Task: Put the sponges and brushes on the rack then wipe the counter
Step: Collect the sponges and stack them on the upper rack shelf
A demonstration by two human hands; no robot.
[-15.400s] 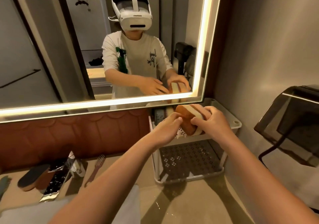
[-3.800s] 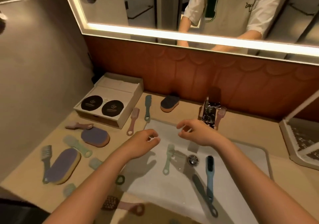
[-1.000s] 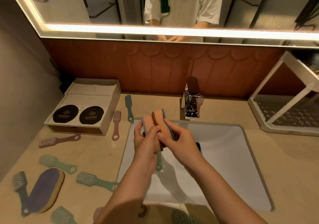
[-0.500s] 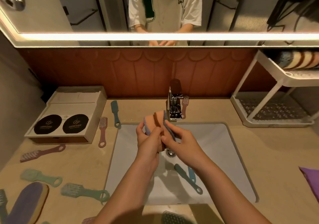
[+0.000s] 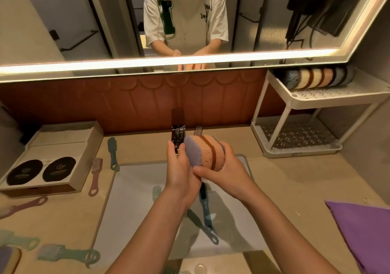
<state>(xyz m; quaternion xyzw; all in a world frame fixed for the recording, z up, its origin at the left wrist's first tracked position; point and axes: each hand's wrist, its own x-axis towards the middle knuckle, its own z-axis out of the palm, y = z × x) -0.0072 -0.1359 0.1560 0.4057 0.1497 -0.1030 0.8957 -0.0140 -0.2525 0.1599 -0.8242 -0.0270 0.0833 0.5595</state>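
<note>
Here a beige counter (image 5: 285, 178) runs under a lit mirror (image 5: 63, 20) and a red-brown scalloped backsplash (image 5: 105, 105), with a white sink (image 5: 135, 189) set into the middle and a chrome faucet (image 5: 178, 134) behind it. Above the sink both hands hold a pair of sponges (image 5: 205, 155) on edge, orange bodies with a purple face. The left hand (image 5: 179, 172) lays its fingers close together, flat against that purple face; the right hand (image 5: 228, 172) curls round the other end, thumb underneath. The white rack (image 5: 316, 103) stands at the counter's right end, well apart from the hands, a row of sponges (image 5: 316, 77) on its top shelf.

A box (image 5: 63, 145) at the left bears two round black labels, the print too small to read. The shirt lettering in the mirror is also illegible.

Two brushes (image 5: 204, 208) lie in the sink. A pink brush (image 5: 95, 174) and a teal brush (image 5: 112, 151) lie by its left edge, a green brush (image 5: 67, 252) nearer the front. A purple cloth (image 5: 363, 227) lies at the right front. Bare counter lies between sink and rack.
</note>
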